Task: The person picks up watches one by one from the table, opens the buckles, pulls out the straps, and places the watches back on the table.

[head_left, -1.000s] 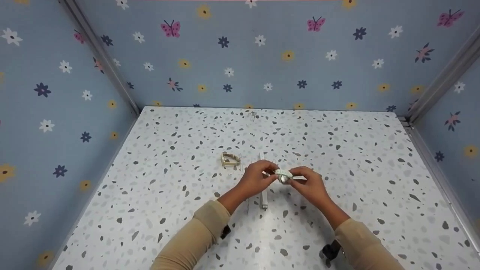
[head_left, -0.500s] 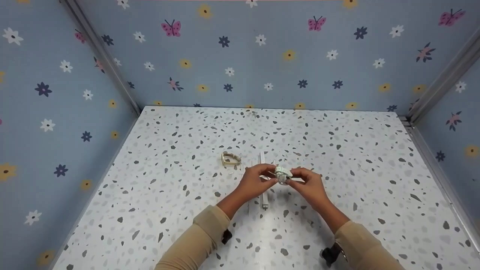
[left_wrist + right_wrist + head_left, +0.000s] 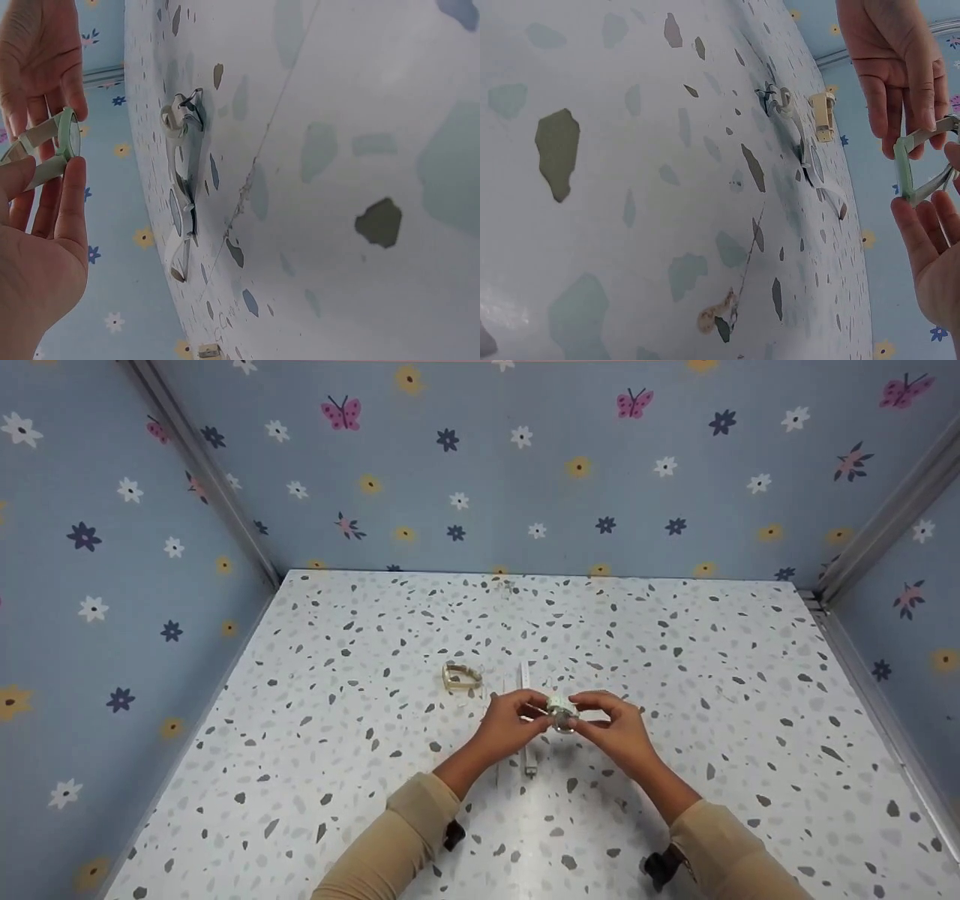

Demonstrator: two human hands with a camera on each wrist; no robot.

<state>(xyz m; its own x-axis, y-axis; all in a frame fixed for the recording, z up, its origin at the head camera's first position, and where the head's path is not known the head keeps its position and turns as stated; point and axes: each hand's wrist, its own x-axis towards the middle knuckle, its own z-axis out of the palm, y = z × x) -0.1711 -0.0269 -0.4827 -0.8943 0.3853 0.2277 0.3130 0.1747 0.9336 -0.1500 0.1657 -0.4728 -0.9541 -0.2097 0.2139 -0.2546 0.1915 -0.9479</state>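
Two hands share one green watch (image 3: 562, 709), held raised above the desk (image 3: 360, 645) near its middle. The left hand (image 3: 511, 726) has its thumb and fingertips nearly closed, pinching one side of the watch; the right hand (image 3: 616, 726) likewise pinches the other side between thumb and fingers. Neither hand appears to hold anything else. The strap curves back from the case into a loop; whether its ends are fastened cannot be told, since the fingers hide part of it. A white watch (image 3: 530, 763) lies stretched lengthwise on the desk, passing beneath the left hand. A gold watch (image 3: 461, 679), its band forming a loop, rests farther to the left, apart from both hands.

Likely faults, by cause. (a) Dropping: the grip seems to rest on fingertips at the narrow edges, so if one hand let go before the other had a firm hold, the green watch could slip and strike the desk or the white watch. (b) Twisting: unequal pulls from the two sides could turn the case or kink the strap. (c) Disturbance: were the left hand lowered without care, it could push the white watch askew. The gold watch seems less exposed.
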